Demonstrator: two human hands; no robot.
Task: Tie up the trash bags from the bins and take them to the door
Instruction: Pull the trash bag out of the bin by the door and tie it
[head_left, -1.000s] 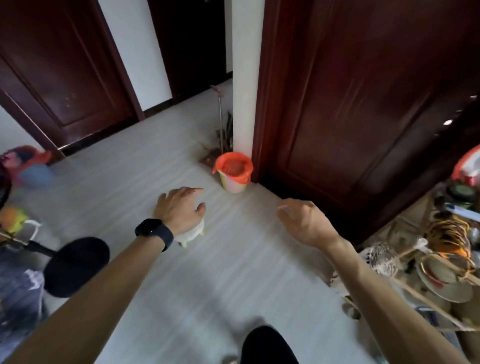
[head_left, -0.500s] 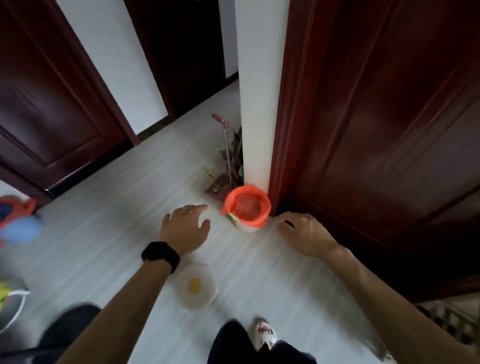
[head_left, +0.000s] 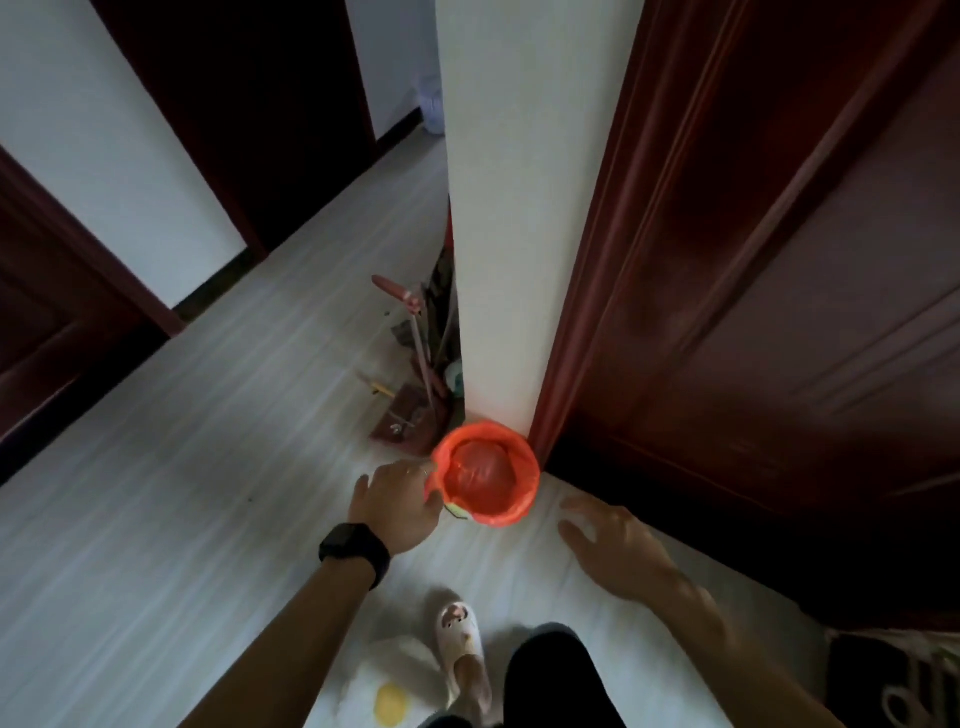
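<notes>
A small bin lined with an orange trash bag (head_left: 485, 473) stands on the pale floor at the foot of a white wall corner, beside a dark red door (head_left: 753, 312). The bag's edge is folded over the bin's rim. My left hand (head_left: 397, 501), with a black watch on the wrist, reaches the bag's left rim. Its fingertips are hidden at the folded edge, so a grip cannot be made out. My right hand (head_left: 608, 535) hovers just right of the bin with fingers spread, apart from it and holding nothing.
A dustpan with a long handle (head_left: 410, 415) and a broom lean against the wall just behind the bin. A white and yellow object (head_left: 387, 691) lies on the floor by my slippered foot (head_left: 462, 649). More dark doors stand at the left.
I have stepped closer and the bin now lies right under my hands. My left hand moved right to the bag's rim. My right hand opened its fingers beside the bin.
</notes>
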